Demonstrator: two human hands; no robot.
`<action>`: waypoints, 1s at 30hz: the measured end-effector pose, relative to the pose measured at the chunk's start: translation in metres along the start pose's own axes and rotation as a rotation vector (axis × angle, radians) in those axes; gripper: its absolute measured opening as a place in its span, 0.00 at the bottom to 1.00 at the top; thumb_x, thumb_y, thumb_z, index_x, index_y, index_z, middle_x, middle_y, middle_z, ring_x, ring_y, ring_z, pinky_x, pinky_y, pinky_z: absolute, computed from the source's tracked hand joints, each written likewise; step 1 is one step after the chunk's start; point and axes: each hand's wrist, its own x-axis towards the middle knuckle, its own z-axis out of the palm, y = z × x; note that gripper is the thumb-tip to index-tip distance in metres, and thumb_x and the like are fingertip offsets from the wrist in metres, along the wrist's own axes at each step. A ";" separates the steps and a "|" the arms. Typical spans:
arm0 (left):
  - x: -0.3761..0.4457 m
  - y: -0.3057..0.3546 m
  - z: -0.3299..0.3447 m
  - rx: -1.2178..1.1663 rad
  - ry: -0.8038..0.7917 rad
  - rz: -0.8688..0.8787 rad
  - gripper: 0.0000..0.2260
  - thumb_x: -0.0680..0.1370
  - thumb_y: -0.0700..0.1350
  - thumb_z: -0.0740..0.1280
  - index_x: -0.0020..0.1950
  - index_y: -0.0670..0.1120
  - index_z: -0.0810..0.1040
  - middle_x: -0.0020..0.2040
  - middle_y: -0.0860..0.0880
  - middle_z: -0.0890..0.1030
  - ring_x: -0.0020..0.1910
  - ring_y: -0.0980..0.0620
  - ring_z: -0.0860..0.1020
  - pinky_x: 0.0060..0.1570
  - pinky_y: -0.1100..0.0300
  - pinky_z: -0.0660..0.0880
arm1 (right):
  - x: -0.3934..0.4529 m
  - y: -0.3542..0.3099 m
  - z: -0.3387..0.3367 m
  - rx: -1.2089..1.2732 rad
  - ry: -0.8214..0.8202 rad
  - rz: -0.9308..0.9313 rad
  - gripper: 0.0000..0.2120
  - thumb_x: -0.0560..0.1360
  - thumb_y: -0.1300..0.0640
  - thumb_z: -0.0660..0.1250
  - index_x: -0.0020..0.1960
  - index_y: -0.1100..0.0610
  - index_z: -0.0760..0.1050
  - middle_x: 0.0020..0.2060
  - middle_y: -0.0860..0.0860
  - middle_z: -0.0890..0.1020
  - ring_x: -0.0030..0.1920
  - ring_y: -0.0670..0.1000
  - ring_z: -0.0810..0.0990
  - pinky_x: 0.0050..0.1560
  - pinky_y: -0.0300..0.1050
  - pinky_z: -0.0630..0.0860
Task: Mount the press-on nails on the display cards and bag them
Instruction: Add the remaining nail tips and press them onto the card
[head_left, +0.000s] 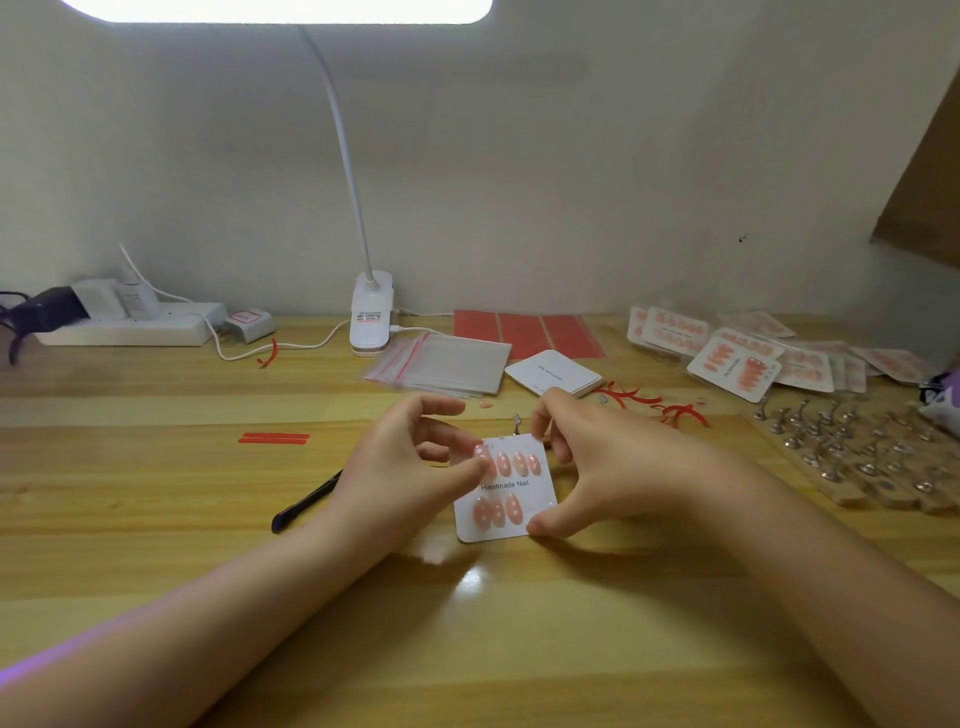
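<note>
Under both hands, mounting step in progress: left hand pinching a pink nail onto the display card, right hand pinching its right edge. Next: press firmly beside mounted neighbours, then fill the lower row.
</note>
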 end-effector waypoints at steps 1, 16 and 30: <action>0.000 0.001 -0.001 -0.042 -0.016 -0.005 0.20 0.69 0.42 0.77 0.57 0.53 0.75 0.44 0.58 0.85 0.44 0.58 0.83 0.40 0.64 0.79 | 0.000 0.000 0.000 -0.026 0.018 -0.003 0.32 0.58 0.34 0.75 0.54 0.41 0.62 0.43 0.39 0.73 0.41 0.42 0.74 0.34 0.41 0.69; 0.010 0.011 -0.016 -0.279 -0.009 0.201 0.26 0.63 0.47 0.79 0.58 0.48 0.75 0.46 0.47 0.86 0.49 0.51 0.83 0.52 0.54 0.79 | 0.004 -0.012 0.001 0.594 0.288 0.048 0.27 0.67 0.39 0.72 0.61 0.45 0.66 0.47 0.44 0.77 0.36 0.38 0.76 0.35 0.36 0.69; 0.000 0.037 -0.029 0.221 0.281 0.696 0.15 0.72 0.46 0.76 0.56 0.52 0.76 0.48 0.61 0.84 0.52 0.63 0.81 0.56 0.61 0.74 | -0.010 -0.042 -0.018 1.104 0.234 0.021 0.06 0.75 0.66 0.64 0.42 0.64 0.78 0.34 0.58 0.82 0.32 0.54 0.81 0.25 0.38 0.68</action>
